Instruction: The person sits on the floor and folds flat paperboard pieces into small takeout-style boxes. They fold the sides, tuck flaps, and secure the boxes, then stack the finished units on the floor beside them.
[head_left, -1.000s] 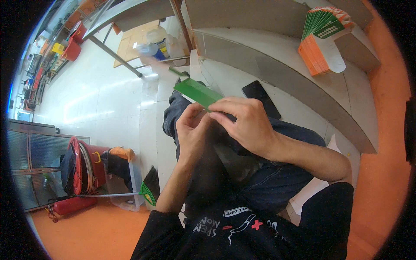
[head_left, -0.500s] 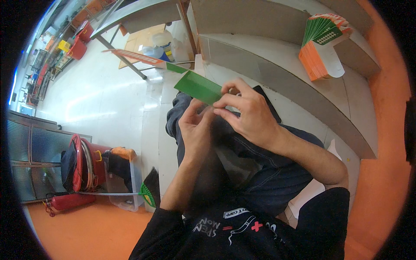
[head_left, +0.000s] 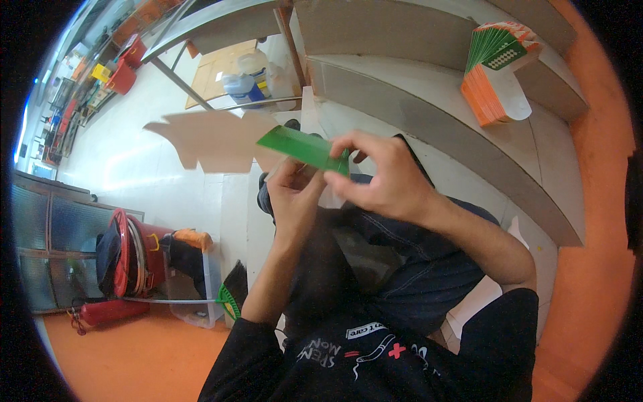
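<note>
A die-cut cardboard box blank (head_left: 207,142) is held out in front of me above my knees. Its long panel shows a plain beige face to the left, and a folded green panel (head_left: 298,147) runs toward my hands. My left hand (head_left: 298,187) grips the blank from below, fingers closed at the lower edge of the green panel. My right hand (head_left: 378,171) pinches the green panel's right end between thumb and fingers. Some fingertips are hidden behind the card. On the step at the upper right stands a nested stack of orange and green folded cartons (head_left: 495,77).
Tiled steps (head_left: 429,100) rise on the right. A metal-legged table (head_left: 221,27) stands ahead, with plastic jugs (head_left: 244,87) under it. At left are a red bin (head_left: 134,251), a clear plastic tub (head_left: 201,288), a green broom (head_left: 231,295) and a red fire extinguisher (head_left: 110,311).
The box blank has turned, so its left part now shows the beige face instead of an orange edge. Both hands still hold it; the right hand's fingers have shifted at the green end.
</note>
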`<state>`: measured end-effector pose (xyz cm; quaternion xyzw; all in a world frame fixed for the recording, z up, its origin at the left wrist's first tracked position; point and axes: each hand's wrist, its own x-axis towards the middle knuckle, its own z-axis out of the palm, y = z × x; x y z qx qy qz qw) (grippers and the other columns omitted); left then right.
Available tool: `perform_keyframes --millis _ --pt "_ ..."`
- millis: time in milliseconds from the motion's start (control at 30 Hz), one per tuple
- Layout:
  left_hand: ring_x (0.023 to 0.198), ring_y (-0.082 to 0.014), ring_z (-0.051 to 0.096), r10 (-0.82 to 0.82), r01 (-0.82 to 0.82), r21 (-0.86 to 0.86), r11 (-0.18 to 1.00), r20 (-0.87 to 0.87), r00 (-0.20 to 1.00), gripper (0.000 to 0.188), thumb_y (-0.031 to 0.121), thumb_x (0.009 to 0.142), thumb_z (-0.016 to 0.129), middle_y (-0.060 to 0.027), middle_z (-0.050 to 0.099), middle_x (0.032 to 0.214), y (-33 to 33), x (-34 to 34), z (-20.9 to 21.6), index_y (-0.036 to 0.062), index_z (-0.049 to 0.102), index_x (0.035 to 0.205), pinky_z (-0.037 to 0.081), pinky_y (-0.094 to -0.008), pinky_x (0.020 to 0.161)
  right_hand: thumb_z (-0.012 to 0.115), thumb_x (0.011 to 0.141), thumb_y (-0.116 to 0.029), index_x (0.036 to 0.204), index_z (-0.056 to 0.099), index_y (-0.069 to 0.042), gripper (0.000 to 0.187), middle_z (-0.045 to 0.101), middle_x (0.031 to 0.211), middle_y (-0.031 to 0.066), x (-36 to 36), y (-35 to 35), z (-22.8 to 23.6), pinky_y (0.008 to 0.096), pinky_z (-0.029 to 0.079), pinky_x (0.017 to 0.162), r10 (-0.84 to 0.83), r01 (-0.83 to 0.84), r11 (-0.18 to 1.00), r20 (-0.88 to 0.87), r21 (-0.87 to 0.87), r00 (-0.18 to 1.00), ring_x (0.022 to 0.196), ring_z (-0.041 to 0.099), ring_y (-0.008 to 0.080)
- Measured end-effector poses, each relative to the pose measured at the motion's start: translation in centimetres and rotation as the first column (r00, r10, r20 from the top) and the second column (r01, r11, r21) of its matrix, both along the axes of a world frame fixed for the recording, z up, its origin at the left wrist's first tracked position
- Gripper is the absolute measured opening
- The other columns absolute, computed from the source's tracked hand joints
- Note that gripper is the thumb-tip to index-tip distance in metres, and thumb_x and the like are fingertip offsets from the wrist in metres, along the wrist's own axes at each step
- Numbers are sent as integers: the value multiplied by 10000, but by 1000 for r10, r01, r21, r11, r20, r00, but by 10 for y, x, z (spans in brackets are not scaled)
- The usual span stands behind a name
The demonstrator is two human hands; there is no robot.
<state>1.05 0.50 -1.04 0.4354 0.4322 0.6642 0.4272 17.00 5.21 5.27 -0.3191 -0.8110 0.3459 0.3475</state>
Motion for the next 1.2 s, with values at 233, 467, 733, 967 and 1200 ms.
perform_keyframes --millis 233,467,733,967,1200 --pt "878 -285 651 -33 345 157 925 -873 487 268 39 729 722 -119 657 973 -18 2 44 49 643 985 502 -331 794 639 895 -285 865 656 -8 280 596 728 12 19 30 12 212 404 542 -340 329 934 -68 -141 938 607 506 59" --pt "815 -162 657 -73 199 106 974 -685 724 150 -53 811 629 -110 665 951 -3 27 56 -36 616 959 536 -272 705 684 849 -376 937 596 11 406 658 835 146 12 34 1 312 523 659 -336 216 923 -392 -319 856 758 664 188" --pt "773 -174 647 -328 318 -147 937 -49 943 216 94 858 574 -141 653 918 47 18 106 -31 564 1033 523 -259 652 793 741 -334 1165 483 14 630 569 1148 198 22 16 20 381 463 959 -145 176 965 -165 192 976 1083 589 300" --pt "656 -137 581 -293 260 -169 951 -221 930 157 133 816 593 -65 615 770 51 15 101 18 604 923 441 -249 569 816 677 -296 1314 435 -5 798 453 1294 226 27 -2 31 449 400 999 -377 238 790 143 565 915 1196 479 394" --pt "648 -146 633 -407 401 -102 911 -58 911 177 95 834 550 -113 641 782 66 14 88 -60 581 915 538 -269 510 721 703 -84 1316 419 -16 687 492 1260 238 16 -6 35 456 412 992 -252 193 917 134 348 958 1169 509 395"
